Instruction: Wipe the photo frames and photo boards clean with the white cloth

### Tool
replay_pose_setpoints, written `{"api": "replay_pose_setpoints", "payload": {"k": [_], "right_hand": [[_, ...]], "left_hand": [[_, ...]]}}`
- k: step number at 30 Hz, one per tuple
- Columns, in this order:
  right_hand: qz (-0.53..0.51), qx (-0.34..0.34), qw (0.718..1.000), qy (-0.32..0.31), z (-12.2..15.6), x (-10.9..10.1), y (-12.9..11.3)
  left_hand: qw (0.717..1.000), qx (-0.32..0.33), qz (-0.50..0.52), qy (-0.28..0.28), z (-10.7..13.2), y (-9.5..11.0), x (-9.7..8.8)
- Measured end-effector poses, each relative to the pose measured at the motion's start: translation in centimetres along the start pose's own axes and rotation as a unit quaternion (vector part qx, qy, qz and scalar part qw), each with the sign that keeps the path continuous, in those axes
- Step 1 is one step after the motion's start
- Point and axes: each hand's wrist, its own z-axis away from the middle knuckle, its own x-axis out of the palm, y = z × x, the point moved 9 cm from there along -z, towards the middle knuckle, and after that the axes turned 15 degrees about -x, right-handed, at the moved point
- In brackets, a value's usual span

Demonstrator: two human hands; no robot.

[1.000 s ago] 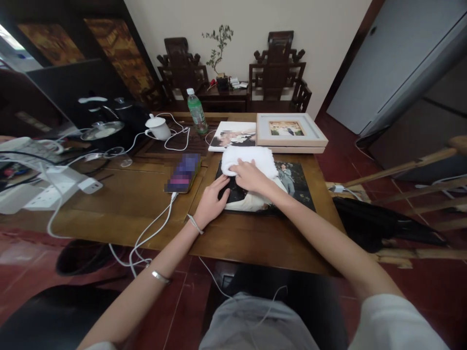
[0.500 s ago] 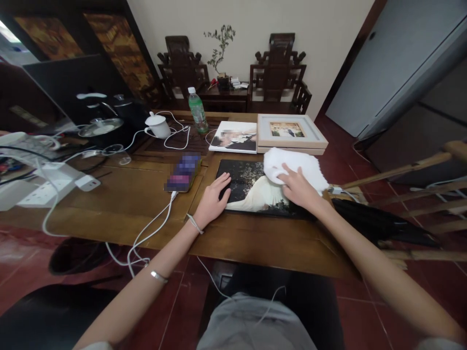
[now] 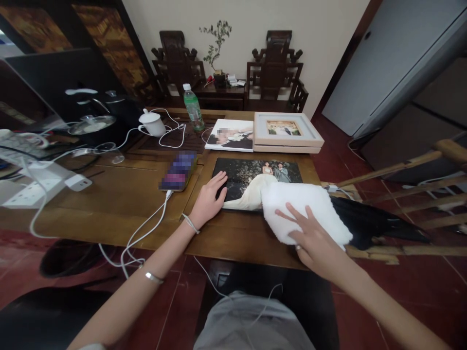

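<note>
Brown wood shows on the worktop (image 3: 113, 194) between the white power strip (image 3: 32, 193) and the phone (image 3: 178, 170). Next, the left hand (image 3: 209, 198) lies flat, fingers a bit apart, on the left edge of the dark photo (image 3: 237, 184). Farther right, the right hand (image 3: 314, 239), fingers wide, rests on a white cloth (image 3: 310, 195) that hides the photo's near right corner and reaches the worktop's right edge.

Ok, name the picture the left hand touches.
The dark picture, left hand on its edge; the white-edged picture and framed picture lie farther back.
</note>
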Motion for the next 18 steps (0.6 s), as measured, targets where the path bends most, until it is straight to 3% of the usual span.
{"api": "replay_pose_setpoints", "payload": {"k": [12, 15, 18], "right_hand": [[0.032, 0.083, 0.996, 0.014, -6.0, -0.7, 12.7], [0.035, 0.078, 0.996, 0.016, -7.2, -0.7, 14.5], [0.037, 0.071, 0.997, 0.014, -7.7, -0.7, 14.5]], "left_hand": [[1.000, 0.000, 0.012, -0.004, 0.0, -0.3, 0.0], [1.000, 0.000, 0.011, -0.005, 0.0, -0.3, 0.0], [1.000, -0.002, 0.011, -0.004, 0.0, -0.2, 0.0]]}}
